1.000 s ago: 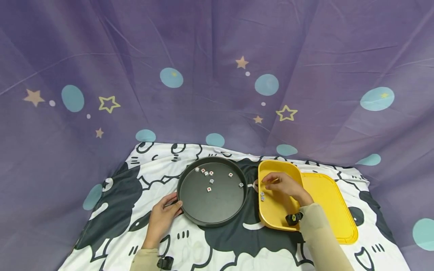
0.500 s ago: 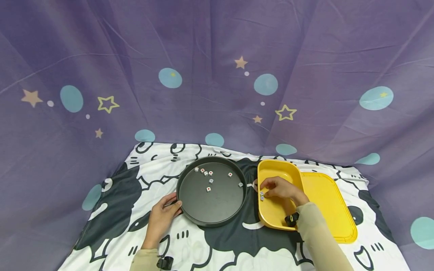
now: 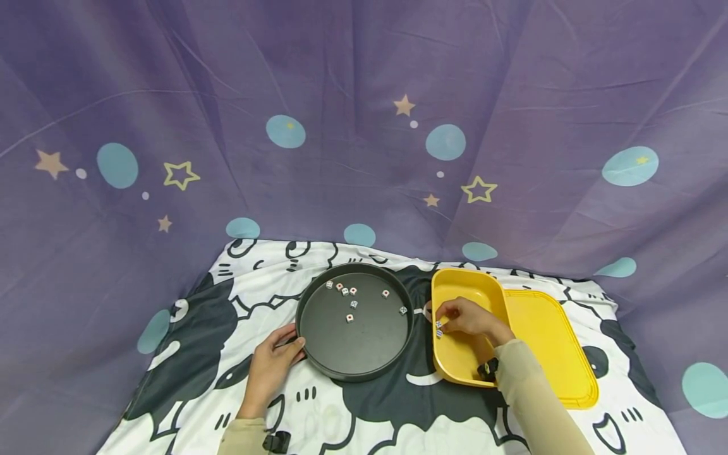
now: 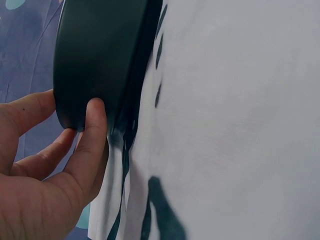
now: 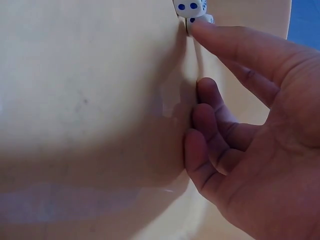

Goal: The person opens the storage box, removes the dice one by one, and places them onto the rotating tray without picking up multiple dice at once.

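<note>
In the head view my left hand (image 3: pixel 270 368) holds the left side of a round dark pan (image 3: pixel 358 354). In the left wrist view its fingertips (image 4: pixel 95 107) press the outer wall, and the thumb is at the rim. Several white dice (image 3: pixel 354 304) lie spread inside the pan. My right hand (image 3: pixel 469 317) is inside a yellow box (image 3: pixel 463 360), thumb and index finger at two dice with blue pips near its left wall. In the right wrist view the thumb touches the lower die (image 5: pixel 192 27), beside another die (image 5: pixel 190 6); the index fingertip is hidden. The other fingers are curled.
A yellow lid (image 3: pixel 552 347) lies to the right of the box, partly under its edge. Everything rests on a black-and-white cartoon cloth (image 3: pixel 318 411). Behind it hangs a purple curtain (image 3: pixel 352 177) with stars and blue ovals.
My right hand has moved down and slightly left inside the yellow box, bringing thumb and index finger to the two dice. My left hand and the pan stay in place.
</note>
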A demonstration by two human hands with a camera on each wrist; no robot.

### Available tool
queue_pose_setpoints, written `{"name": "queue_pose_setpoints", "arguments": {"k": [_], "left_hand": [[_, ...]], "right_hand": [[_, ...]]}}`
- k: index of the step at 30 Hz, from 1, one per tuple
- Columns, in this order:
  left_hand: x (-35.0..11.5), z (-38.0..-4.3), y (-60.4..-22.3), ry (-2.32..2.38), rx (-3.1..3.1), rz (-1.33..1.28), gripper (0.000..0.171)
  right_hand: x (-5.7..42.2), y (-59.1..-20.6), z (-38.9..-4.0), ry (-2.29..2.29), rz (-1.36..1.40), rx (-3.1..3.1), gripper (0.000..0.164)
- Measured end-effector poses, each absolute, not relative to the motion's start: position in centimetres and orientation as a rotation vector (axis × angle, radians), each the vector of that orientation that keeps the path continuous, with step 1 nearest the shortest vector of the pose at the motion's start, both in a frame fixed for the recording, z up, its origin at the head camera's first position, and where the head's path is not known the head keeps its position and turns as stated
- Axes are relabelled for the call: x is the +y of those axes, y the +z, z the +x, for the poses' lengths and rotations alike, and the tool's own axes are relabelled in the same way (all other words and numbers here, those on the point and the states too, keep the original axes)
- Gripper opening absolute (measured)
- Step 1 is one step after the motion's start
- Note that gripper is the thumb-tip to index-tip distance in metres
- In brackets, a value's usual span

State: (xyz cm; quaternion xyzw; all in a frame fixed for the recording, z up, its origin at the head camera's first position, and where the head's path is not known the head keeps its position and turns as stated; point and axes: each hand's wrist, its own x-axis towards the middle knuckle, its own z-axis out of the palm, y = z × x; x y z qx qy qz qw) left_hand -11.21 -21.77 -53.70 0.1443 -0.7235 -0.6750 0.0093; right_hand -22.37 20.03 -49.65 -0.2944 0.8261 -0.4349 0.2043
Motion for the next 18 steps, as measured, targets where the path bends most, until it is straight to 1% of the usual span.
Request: {"name": "queue_pose_setpoints", "arguments": {"k": [9,14,18], "left_hand": [[-21.8,-11.2,-53.7,-2.105,-2.262,0.451,0.045],[-21.8,-11.2,-53.5,-2.110,-2.265,0.438,0.046],[-21.8,-11.2,-53.3,-2.118,-2.265,0.432,0.047]], "right_hand": [[21.0,-52.6,-23.4,-1.262,-0.749,2.327,0.015],[21.4,-52.3,-23.5,-1.287,-0.667,2.346,0.015],[21.7,-51.4,-23.6,-1.274,-0.688,2.421,0.013]]}}
